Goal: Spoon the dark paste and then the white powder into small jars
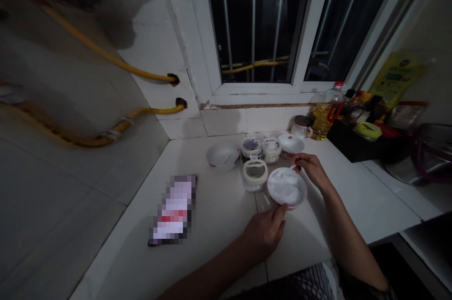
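A small round bowl [286, 189] filled with white powder sits tilted above the white counter [219, 210]. My left hand [264, 230] grips its near rim from below. My right hand [310, 169] is closed on a small white spoon [291, 167] whose end dips into the powder at the bowl's far edge. Just left of the bowl stands a clear lidded jar [254, 175].
Behind stand a white bowl [223, 156], two small jars [262, 149], a lidded bowl [291, 143], a cup [301, 126] and an oil bottle [324, 116]. A flat packet [174, 209] lies at left. A black tray of condiments [363, 135] and a pot [423, 154] are at right.
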